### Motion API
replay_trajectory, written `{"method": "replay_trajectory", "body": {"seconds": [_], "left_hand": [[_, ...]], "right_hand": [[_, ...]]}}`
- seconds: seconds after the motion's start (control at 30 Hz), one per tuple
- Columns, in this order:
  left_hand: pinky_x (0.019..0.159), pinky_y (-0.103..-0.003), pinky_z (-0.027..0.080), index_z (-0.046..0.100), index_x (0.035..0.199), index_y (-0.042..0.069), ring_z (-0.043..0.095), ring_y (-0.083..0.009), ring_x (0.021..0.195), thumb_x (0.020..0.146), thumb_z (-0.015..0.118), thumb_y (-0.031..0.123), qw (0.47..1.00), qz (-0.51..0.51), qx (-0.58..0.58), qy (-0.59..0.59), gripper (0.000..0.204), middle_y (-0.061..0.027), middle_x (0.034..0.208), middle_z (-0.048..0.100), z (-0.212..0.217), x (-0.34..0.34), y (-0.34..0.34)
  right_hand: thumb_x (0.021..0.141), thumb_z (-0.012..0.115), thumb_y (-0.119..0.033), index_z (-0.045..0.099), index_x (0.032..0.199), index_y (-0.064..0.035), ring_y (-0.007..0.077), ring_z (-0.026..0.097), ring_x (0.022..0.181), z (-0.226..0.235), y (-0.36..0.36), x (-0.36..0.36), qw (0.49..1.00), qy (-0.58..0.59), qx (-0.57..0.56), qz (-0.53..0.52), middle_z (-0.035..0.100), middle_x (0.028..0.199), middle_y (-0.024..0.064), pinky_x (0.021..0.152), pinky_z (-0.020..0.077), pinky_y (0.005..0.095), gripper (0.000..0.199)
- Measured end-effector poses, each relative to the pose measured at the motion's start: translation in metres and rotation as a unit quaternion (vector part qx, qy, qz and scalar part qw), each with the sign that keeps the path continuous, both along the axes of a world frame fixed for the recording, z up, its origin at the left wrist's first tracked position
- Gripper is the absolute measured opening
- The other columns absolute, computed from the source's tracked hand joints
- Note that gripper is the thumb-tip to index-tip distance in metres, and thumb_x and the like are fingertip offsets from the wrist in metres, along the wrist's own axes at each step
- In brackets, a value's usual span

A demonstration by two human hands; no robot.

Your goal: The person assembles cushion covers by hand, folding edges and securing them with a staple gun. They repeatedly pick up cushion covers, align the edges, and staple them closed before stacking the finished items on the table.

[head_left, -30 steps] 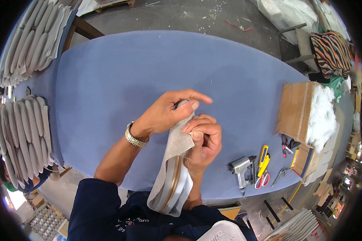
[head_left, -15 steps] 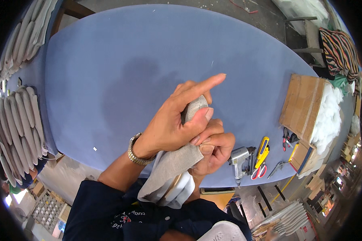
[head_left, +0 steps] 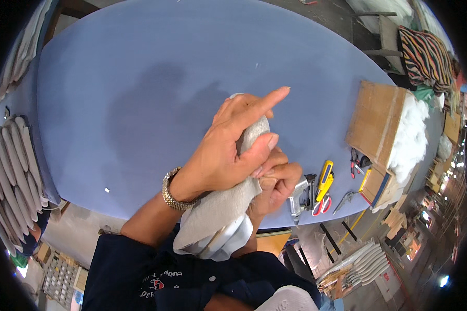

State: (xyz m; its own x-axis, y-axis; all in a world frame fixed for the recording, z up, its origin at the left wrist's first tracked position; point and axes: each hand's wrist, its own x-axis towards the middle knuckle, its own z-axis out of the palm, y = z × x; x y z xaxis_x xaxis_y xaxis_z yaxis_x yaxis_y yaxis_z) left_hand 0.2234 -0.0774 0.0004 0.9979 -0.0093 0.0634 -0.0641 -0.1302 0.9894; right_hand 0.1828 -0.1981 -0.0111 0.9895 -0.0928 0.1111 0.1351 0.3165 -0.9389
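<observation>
Raised closer, both the left hand (head_left: 228,150) and right hand (head_left: 275,184) stay clamped around the grey fabric piece (head_left: 218,212).

Brown cardboard box (head_left: 377,120) with white stuffing at table's right

I have one view only, from the head, looking steeply down over my own chest onto the desk (head_left: 140,93). It faces forward across the desk, whose far edge bends toward the rim under the fisheye. The lens sits close: my hands (head_left: 233,155) fill the middle, just above the desk's near edge. Right of the desk the view reaches a cardboard box (head_left: 376,116); left of it, stacked grey pieces (head_left: 10,171). No second view overlaps it.
</observation>
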Motion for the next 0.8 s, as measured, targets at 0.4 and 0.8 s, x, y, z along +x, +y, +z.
{"method": "replay_trajectory", "body": {"seconds": [0.4,0.8], "left_hand": [[0.111,-0.044,0.035,0.039,0.157,0.011,0.048,-0.0289,0.123,0.085,0.067,0.011,1.0,0.008,0.011,0.017,0.077,-0.0122,0.128,0.056,0.004,-0.004,-0.017],[0.115,-0.05,0.03,0.031,0.159,0.008,0.044,-0.0354,0.135,0.081,0.069,0.009,0.999,0.009,0.043,0.001,0.087,-0.0184,0.14,0.05,0.001,-0.008,-0.025]], "right_hand": [[0.084,0.072,-0.004,0.051,0.134,0.0004,0.0341,0.063,0.112,-0.043,-0.239,-0.099,0.752,0.251,-0.61,-0.008,0.064,0.12,0.0204,0.098,0.0482,0.0437,0.055],[0.072,0.077,0.006,0.049,0.141,0.0,0.014,0.064,0.099,-0.013,-0.234,-0.045,0.859,0.34,-0.382,0.008,0.066,0.112,0.009,0.085,0.053,0.029,0.075]]}}
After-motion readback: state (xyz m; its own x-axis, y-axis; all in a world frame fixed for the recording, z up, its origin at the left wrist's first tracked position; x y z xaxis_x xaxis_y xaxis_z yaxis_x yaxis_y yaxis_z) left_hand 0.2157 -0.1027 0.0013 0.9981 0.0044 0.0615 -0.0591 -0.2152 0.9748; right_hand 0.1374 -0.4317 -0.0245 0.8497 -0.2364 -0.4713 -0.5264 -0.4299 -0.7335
